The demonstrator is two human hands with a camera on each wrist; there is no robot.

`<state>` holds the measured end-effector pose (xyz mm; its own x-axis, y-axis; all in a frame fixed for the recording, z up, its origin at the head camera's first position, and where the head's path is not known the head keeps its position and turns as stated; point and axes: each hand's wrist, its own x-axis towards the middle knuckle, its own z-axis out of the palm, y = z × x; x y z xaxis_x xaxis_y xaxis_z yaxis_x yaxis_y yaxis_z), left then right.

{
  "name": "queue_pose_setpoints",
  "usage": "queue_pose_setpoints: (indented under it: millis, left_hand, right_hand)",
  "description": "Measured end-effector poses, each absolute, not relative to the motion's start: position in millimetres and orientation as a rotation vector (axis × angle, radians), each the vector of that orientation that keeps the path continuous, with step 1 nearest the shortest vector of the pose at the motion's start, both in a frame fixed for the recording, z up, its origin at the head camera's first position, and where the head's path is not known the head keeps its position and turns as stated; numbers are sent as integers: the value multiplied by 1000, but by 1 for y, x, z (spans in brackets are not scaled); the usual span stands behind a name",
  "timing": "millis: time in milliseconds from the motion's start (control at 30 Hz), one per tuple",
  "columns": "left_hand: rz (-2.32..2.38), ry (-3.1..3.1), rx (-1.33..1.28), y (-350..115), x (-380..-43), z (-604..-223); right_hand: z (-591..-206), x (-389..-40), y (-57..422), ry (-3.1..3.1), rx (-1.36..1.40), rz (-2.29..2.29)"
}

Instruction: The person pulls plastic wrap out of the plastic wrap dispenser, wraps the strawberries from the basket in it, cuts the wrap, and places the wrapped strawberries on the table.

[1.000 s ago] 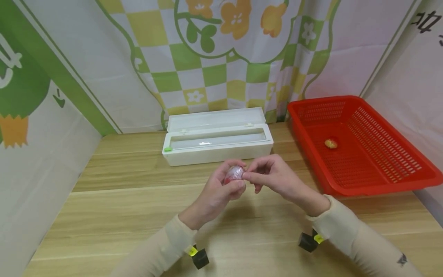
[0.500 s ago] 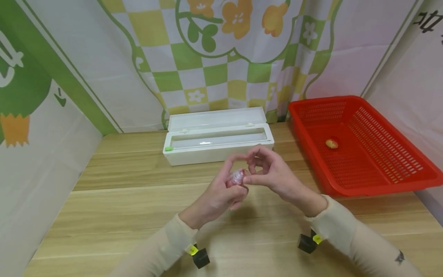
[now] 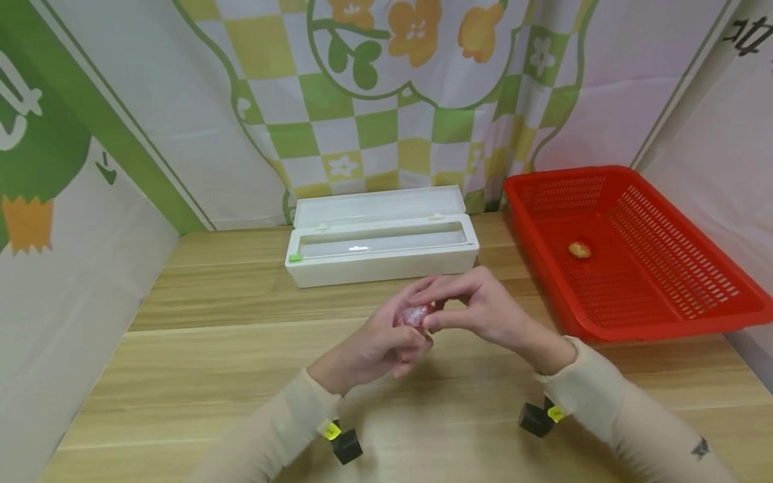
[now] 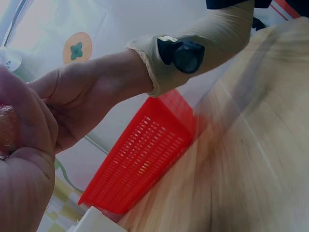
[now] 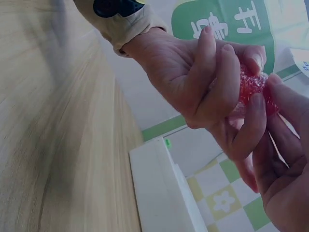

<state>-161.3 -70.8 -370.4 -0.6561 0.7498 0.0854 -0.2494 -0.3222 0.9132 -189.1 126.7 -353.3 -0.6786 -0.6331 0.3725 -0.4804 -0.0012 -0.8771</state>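
My left hand (image 3: 376, 343) grips a small round red thing (image 3: 414, 316) wrapped in clear, shiny plastic film, its fingers curled round it above the table. From the other side my right hand (image 3: 490, 315) reaches over, thumb and fingertips pinching the film-wrapped thing at its right side. In the right wrist view, crinkled film glints on the wrapped thing (image 5: 253, 91) between the fingers of both hands. Only a sliver of the round thing (image 4: 7, 129) shows at the left edge of the left wrist view; the left fingers hide the rest.
Behind the hands a white cling film dispenser (image 3: 383, 267) stands with its lid (image 3: 380, 204) raised and a green slider (image 3: 295, 257) at its left end. A red plastic basket (image 3: 610, 332) at right holds a small yellow-and-red thing (image 3: 580, 250). A patterned curtain (image 3: 338, 134) hangs behind.
The right fingers first lift away, forming a wide curve, then come back down over the wrapped thing. The left hand turns slightly and lowers a little, still holding it.
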Motion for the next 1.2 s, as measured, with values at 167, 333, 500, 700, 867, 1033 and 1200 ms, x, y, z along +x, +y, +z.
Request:
queue_pose_setpoints:
  millis: [167,333,500,700,867,1033,1200]
  left_hand:
    - [1979,1562,640,-69,-161,-371]
    - [1899,1905,662,-69,-161,-373]
    - [1866,2044,732,-67,-160,-375]
    - [1893,2062,733,-68,-160,-377]
    - [1946,1953,693,-70,-163,-378]
    - [1961,1898,720,-70,-162,-377]
    - [1955,1868,672,-70,-162,-375]
  right_hand:
    - [-349,-188,131,2212,-996,-1772]
    - [-347,-188,135,2282,-737,-1820]
    - [-349,-186,132,2274,-677,-1864]
    - [-348,-186,128,2328,-674,-1836]
    - [-345,-187,131,2329,-728,-1747]
    - [-343,-185,131,2358,-702,-1740]
    - [-340,-184,129,2435,-762,-1721]
